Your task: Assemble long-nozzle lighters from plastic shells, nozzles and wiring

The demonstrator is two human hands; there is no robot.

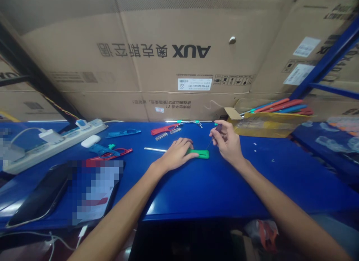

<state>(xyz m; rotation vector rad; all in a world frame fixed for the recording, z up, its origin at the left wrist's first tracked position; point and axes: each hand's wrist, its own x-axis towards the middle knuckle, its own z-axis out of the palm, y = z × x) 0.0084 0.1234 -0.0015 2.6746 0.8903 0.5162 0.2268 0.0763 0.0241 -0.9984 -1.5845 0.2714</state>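
My left hand (177,152) is closed on a green plastic handle (202,154), pressing it down on the blue tabletop. Its slotted right end pokes out past my thumb, and a thin silver rod (154,150) extends to the left from under my fingers. My right hand (226,141) pinches a thin, dark screwdriver (209,144), tilted so that its tip is at the right end of the green handle. Whether the tip touches a screw is too small to tell. Behind my hands lie a red plastic shell (164,129) and two small clear pieces.
A yellow box (269,124) of red and blue handles stands at the back right. To the left are blue shells (123,132), a red shell (123,152), a power strip (56,141), a tablet (98,193) and a black phone (39,193). Large cartons (157,25) wall off the back.
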